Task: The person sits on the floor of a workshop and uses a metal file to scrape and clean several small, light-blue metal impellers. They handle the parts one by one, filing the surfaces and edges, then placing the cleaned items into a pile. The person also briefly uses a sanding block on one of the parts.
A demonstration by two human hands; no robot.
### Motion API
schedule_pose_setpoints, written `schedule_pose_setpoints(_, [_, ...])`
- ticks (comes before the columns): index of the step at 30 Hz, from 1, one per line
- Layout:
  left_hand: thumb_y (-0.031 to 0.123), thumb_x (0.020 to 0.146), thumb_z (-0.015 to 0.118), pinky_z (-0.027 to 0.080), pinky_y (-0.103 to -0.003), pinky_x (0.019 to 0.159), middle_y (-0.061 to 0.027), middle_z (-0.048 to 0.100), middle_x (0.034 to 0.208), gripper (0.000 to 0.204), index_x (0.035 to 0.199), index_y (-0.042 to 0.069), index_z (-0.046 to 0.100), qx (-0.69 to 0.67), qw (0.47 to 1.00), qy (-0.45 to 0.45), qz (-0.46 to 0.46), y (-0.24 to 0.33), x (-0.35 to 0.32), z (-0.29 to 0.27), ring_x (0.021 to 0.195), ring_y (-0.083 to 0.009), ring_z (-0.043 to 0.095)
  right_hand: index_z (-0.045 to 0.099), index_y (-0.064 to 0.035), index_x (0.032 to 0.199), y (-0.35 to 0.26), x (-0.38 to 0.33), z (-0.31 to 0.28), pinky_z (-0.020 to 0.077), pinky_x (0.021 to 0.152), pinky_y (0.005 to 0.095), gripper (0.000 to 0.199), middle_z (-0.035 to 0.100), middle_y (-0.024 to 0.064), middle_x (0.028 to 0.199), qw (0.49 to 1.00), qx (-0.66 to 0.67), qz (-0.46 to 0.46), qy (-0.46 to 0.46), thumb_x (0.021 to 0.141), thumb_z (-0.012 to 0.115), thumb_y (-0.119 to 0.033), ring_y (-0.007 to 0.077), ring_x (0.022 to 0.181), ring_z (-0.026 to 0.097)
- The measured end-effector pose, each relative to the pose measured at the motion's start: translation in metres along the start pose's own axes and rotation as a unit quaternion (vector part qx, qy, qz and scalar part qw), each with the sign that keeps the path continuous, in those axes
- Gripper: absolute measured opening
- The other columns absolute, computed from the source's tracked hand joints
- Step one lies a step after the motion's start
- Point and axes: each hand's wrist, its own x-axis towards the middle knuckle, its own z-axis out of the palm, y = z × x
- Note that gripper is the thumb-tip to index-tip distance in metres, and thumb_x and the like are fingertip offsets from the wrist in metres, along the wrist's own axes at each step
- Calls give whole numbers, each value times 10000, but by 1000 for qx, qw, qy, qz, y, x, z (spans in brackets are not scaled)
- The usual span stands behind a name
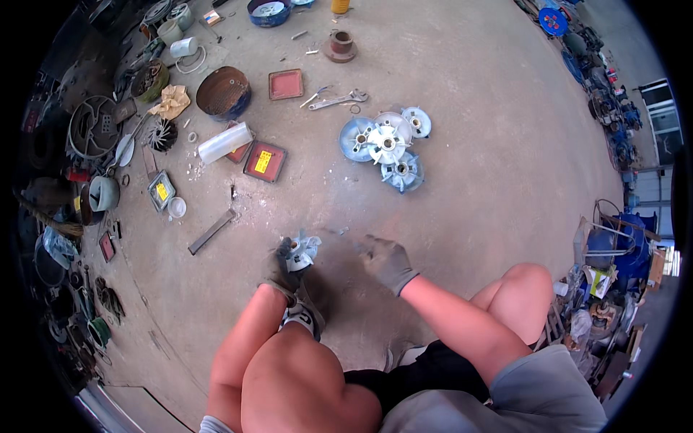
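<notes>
In my gloved left hand [280,267] is a small whitish-blue finned metal wheel [304,252] with a hole at its centre, gripped by its left side above my shoe. My gloved right hand [388,261] is closed, a short way to the right of that wheel. A thin, blurred thing seems to reach from its fingers toward the wheel, too smeared to name. Farther off on the floor, several round metal wheels with centre holes lie in a cluster, among them a white one [388,143] on top and a blue one [402,172] at the near side.
A flat metal bar [211,232] lies on the floor left of my hands. Beyond it are red trays [265,161], a clear plastic roll [225,143], an adjustable wrench [338,99] and a rusty round pan [223,94]. Machine parts crowd both sides; a blue drum [629,245] stands at right.
</notes>
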Motion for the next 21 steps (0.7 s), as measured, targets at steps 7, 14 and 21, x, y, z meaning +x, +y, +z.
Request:
schedule_pose_setpoints(7, [378, 1112, 588, 646, -410, 817, -127, 736, 1179, 352, 1284, 71, 604, 21, 999, 25, 14, -1, 2, 19, 961, -261, 743, 737, -129, 1224, -13, 19, 18, 585, 906, 522, 334, 777, 174, 1112, 999, -39, -12, -21, 995, 649, -355, 394, 1027, 747])
schedule_pose_setpoints(14, [389, 1136, 527, 637, -446, 880, -135, 743, 1221, 377, 1289, 55, 615, 4, 1000, -4, -19, -18, 1, 0, 1027, -286, 745, 745, -107, 1212, 63, 52, 29, 566, 947, 546, 373, 763, 229, 1127, 954, -12, 296, 38, 1063, 562, -396, 438, 1060, 726])
schedule_pose_setpoints(21, [357, 1135, 543, 630, -430, 893, -163, 734, 1229, 314, 1228, 69, 622, -50, 999, 11, -8, -11, 9, -22, 1037, -299, 742, 744, -119, 1241, 8, 6, -1, 589, 930, 496, 357, 771, 184, 1159, 996, -34, -77, 15, 1029, 613, -375, 396, 1071, 737])
